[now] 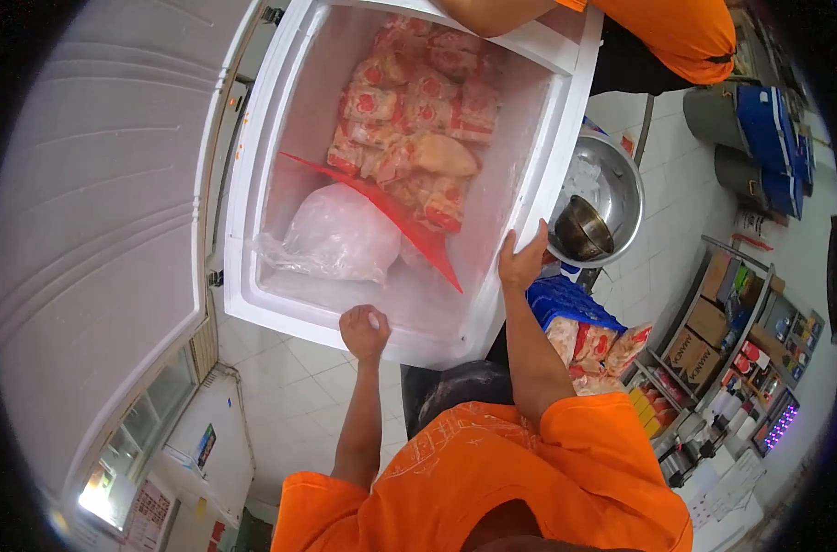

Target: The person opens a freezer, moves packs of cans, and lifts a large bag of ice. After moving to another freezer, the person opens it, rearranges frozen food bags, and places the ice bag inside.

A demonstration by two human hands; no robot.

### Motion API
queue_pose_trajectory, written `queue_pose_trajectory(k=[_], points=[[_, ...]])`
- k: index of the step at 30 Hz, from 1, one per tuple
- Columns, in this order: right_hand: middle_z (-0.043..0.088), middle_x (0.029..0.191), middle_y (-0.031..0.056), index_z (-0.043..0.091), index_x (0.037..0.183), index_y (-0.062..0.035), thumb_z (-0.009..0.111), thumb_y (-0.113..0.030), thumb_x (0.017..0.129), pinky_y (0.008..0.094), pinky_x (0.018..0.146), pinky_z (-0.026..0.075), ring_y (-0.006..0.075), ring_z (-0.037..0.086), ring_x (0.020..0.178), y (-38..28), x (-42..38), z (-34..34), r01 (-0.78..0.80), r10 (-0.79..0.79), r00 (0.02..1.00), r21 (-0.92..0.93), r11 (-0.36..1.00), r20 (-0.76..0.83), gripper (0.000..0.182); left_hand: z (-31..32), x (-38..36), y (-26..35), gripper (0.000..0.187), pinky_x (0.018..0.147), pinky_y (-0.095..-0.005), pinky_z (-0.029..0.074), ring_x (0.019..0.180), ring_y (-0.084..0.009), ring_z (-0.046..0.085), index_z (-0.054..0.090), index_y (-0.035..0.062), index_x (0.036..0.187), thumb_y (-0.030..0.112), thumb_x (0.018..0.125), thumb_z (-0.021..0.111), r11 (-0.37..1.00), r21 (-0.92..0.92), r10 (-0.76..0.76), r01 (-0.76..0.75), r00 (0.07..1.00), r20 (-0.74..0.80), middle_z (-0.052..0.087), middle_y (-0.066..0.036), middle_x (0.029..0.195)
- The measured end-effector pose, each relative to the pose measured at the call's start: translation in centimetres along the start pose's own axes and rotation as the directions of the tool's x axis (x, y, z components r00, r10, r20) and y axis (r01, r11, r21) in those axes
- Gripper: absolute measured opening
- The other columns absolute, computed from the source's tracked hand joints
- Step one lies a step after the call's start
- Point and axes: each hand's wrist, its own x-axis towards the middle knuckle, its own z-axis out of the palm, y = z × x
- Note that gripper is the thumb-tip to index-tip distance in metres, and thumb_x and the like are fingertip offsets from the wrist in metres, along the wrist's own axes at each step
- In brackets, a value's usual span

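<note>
I note my left hand [364, 331] fisted around a small ice lump [374, 320] on the freezer rim [345, 333]; my right hand [522, 258] grips the rim at three o'clock.

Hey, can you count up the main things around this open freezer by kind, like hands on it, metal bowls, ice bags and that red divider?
Hands on the freezer rim: 2, left hand and right hand
Metal bowls: 2, large bowl and small bowl
Clear ice bag: 1
Red divider: 1
Total: 6
</note>
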Motion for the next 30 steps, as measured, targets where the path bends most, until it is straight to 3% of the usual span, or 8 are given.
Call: queue_pose_trajectory(k=[4,7,11,16,23,25,27,30], points=[[0.049,0.135,0.0256,0.034,0.145,0.0,0.065,-0.027,0.085,0.047,0.106,0.038,0.0423,0.046,0.127,-0.1,0.1,0.0,-0.012,0.012,1.0,-0.016,1.0,-0.002,0.072,-1.0,1.1,2.4,0.008,0.082,-0.037,0.049,0.087,-0.0252,0.065,0.069,0.0018,0.082,0.009,0.08,0.067,0.843,-0.431,-0.254,0.322,0.944,0.208,0.069,-0.01,0.087],[0.049,0.135,0.0249,0.034,0.145,-0.0001,0.064,-0.027,0.086,0.0465,0.106,0.038,0.0425,0.047,0.127,0.6,0.0,0.4,0.061,-0.062,0.997,-0.007,0.998,-0.045,0.071,-6.9,4.5,8.7,0.02,0.081,-0.036,0.048,0.09,-0.0239,0.064,0.07,-0.0016,0.085,0.018,0.088,0.07,0.452,-0.788,0.114,0.419,0.849,0.516,0.07,-0.01,0.087],[0.049,0.135,0.0244,0.035,0.145,-0.0001,0.064,-0.027,0.086,0.046,0.105,0.039,0.0417,0.047,0.126,0.9,-0.2,0.7,0.08,-0.083,0.995,-0.053,0.995,-0.05,0.071,-17.3,9.7,19.0,0.045,0.082,-0.0379,0.043,0.086,-0.0268,0.058,0.07,0.0084,0.09,0.052,0.08,0.075,-0.278,-0.896,0.835,0.348,0.548,-0.046,0.064,-0.005,0.096],[0.049,0.136,0.0235,0.036,0.145,-0.002,0.065,-0.027,0.086,0.0451,0.104,0.041,0.0398,0.049,0.126,0.4,-0.2,0.4,0.066,-0.069,0.996,-0.049,0.997,-0.051,0.071,-23.1,11.9,23.6,0.032,0.081,-0.0364,0.041,0.082,-0.0262,0.06,0.066,0.0094,0.091,0.041,0.085,0.072,-0.443,-0.858,0.894,0.26,0.207,-0.398,0.064,-0.005,0.096],[0.047,0.14,0.0232,0.036,0.145,-0.001,0.065,-0.027,0.085,0.045,0.105,0.04,0.0398,0.048,0.128,0.2,-0.2,0.4,0.047,-0.047,0.998,-0.015,0.999,-0.045,0.071,-23.8,10.2,24.1,0.023,0.074,-0.0369,0.042,0.077,-0.0251,0.06,0.065,0.0054,0.086,0.028,0.087,0.067,-0.561,-0.814,0.781,0.15,0.421,-0.461,0.066,-0.008,0.09],[0.046,0.142,0.0234,0.035,0.145,0.0003,0.065,-0.027,0.085,0.0445,0.108,0.038,0.0397,0.046,0.13,0.4,-0.2,0.4,0.022,-0.022,0.999,-0.028,0.999,-0.024,0.072,-24.0,9.3,24.5,0.022,0.068,-0.036,0.043,0.07,-0.0251,0.059,0.065,0.0012,0.081,0.022,0.087,0.064,-0.617,-0.695,0.545,0.368,0.838,-0.041,0.065,-0.011,0.08],[0.045,0.142,0.0259,0.036,0.145,0.0008,0.066,-0.027,0.085,0.0439,0.113,0.032,0.0411,0.042,0.134,0.7,0.0,0.2,0.028,-0.028,1.0,0.045,0.999,0.006,0.073,-26.0,11.4,24.5,0.023,0.065,-0.0349,0.044,0.064,-0.0256,0.058,0.064,-0.002,0.076,0.019,0.086,0.064,-0.616,-0.61,0.302,0.498,0.865,0.402,0.064,-0.014,0.072],[0.05,0.136,0.0264,0.039,0.142,0.0007,0.069,-0.023,0.083,0.045,0.11,0.033,0.042,0.046,0.129,1.6,-0.7,0.1,0.1,-0.106,0.992,-0.088,0.991,-0.063,0.071,-25.5,13.1,24.8,0.021,0.066,-0.0351,0.044,0.064,-0.0254,0.06,0.064,-0.002,0.074,0.015,0.085,0.067,-0.731,-0.591,0.383,0.341,0.922,0.058,0.065,-0.014,0.073]])
